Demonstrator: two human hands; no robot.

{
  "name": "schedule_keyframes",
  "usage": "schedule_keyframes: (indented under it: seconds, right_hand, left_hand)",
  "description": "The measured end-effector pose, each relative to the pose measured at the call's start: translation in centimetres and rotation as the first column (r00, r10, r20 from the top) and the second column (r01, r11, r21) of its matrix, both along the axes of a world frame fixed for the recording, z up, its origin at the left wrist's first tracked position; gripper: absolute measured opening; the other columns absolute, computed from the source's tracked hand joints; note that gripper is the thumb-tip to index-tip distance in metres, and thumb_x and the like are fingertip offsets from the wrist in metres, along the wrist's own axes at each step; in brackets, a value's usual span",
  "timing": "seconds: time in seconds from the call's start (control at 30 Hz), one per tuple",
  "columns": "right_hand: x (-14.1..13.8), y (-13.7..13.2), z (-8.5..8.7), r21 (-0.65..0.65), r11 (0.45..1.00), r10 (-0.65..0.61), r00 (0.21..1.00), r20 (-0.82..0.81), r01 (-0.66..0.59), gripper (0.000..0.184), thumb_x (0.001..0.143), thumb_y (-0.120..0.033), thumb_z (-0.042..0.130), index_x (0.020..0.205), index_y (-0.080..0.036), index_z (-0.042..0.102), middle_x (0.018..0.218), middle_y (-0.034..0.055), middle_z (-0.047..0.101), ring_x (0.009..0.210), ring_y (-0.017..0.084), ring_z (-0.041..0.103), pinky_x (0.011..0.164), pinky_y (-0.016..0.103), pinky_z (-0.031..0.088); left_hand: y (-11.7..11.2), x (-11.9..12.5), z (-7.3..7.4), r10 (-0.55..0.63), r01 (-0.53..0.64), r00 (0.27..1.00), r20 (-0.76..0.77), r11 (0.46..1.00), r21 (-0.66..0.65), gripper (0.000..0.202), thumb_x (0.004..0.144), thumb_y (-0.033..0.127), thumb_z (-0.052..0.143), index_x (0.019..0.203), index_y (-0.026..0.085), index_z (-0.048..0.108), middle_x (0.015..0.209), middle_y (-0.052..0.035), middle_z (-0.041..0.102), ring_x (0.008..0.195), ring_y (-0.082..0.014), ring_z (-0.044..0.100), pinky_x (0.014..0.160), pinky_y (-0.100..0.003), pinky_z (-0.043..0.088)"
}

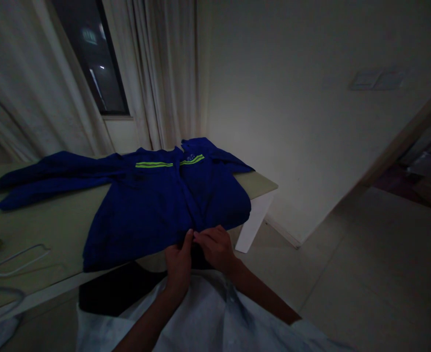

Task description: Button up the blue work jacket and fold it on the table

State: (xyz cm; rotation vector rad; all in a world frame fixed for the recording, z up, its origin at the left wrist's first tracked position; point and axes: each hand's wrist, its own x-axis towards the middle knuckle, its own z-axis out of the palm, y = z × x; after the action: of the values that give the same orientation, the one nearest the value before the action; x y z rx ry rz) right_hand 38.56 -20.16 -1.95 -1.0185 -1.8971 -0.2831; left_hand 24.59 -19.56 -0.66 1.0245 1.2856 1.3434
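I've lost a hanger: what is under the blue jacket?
Only the pale table shows under the jacket, whose hem the left hand and right hand pinch at the near edge. Whatever the cloth covers is hidden. A wire hanger lies uncovered further left.

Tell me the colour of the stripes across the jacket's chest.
Neon yellow-green stripes on a dark blue jacket; the head view shows them best.

This is a dim room in a home, likely a bedroom or spare room. Long pale fabric curtains [156,73] hang at the far side beside a dark glass window [90,54]. A plain cream wall [292,122] carries white switch plates [374,79]. Pale floor tiles [347,274] spread to the right. A beige table with a white leg [54,225] bears a dark blue work jacket with lime-green stripes [156,205] and, near left, thin white wire hangers [17,256].
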Motion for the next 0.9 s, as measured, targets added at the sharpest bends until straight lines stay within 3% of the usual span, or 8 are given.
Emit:
schedule_keyframes:
  seconds: [0.1,0.2,0.43,0.67,0.73,0.9]
  right_hand:
    - [-0.4,0.1,0.1,-0.135,0.991,-0.017,0.966,-0.257,-0.019,0.017,0.104,-0.034,0.067,0.102,-0.026,0.081,0.091,0.0039,0.08,0.083,0.018,0.073,0.076,0.035,0.053]
    - [-0.5,0.0,0.1,-0.158,0.986,-0.021,0.922,-0.386,-0.044,0.018,0.1,-0.039,0.071,0.093,-0.025,0.081,0.087,0.0031,0.079,0.081,0.018,0.073,0.076,0.033,0.055]
    - [-0.1,0.0,-0.1,-0.074,0.997,0.005,0.994,-0.108,-0.014,0.019,0.105,-0.033,0.064,0.096,-0.024,0.078,0.091,0.0049,0.079,0.085,0.019,0.071,0.081,0.038,0.049]
    - [0.3,-0.3,0.7,-0.079,0.994,0.084,0.994,0.07,-0.079,0.018,0.107,-0.025,0.061,0.096,-0.025,0.076,0.094,0.0028,0.079,0.086,0.017,0.071,0.08,0.038,0.045]
    - [0.1,-0.4,0.7,-0.069,0.994,0.09,0.994,0.061,-0.086,0.02,0.107,-0.025,0.059,0.094,-0.025,0.075,0.092,0.0027,0.079,0.084,0.017,0.07,0.079,0.038,0.046]
    - [0.1,-0.4,0.6,-0.034,0.999,0.036,0.99,-0.136,-0.041,0.019,0.105,-0.034,0.065,0.095,-0.023,0.076,0.089,0.0049,0.077,0.084,0.019,0.07,0.08,0.037,0.05]
  left_hand:
    - [0.2,-0.3,-0.3,-0.04,0.04,0.999,0.003,0.999,0.017,0.055,0.068,0.072,0.081,0.058,0.018,0.071,0.059,-0.005,0.065,0.057,-0.0201,0.056,0.053,-0.029,0.045]
    - [0.4,-0.5,-0.8,-0.062,0.062,0.998,0.003,0.998,0.02,0.053,0.069,0.07,0.081,0.062,0.018,0.074,0.061,-0.0055,0.067,0.059,-0.021,0.058,0.055,-0.029,0.045]
    - [0.7,-0.2,-1.6,-0.006,0.01,0.996,-0.084,0.999,0.05,0.052,0.072,0.067,0.079,0.053,0.019,0.069,0.056,-0.0043,0.062,0.055,-0.0193,0.053,0.053,-0.03,0.043]
    - [1.0,0.1,-0.4,0.068,-0.068,0.998,-0.003,0.998,-0.003,0.047,0.069,0.065,0.079,0.063,0.019,0.076,0.062,-0.0086,0.071,0.061,-0.0251,0.065,0.057,-0.033,0.048]
    - [0.9,0.0,0.0,0.055,-0.055,0.998,0.004,0.998,-0.009,0.048,0.069,0.066,0.078,0.068,0.018,0.079,0.067,-0.0108,0.075,0.068,-0.0282,0.07,0.063,-0.035,0.052]
    - [0.2,-0.4,0.7,-0.029,0.029,0.999,0.019,1.0,0.007,0.054,0.068,0.071,0.08,0.072,0.018,0.08,0.075,-0.012,0.078,0.074,-0.0307,0.072,0.069,-0.037,0.054]
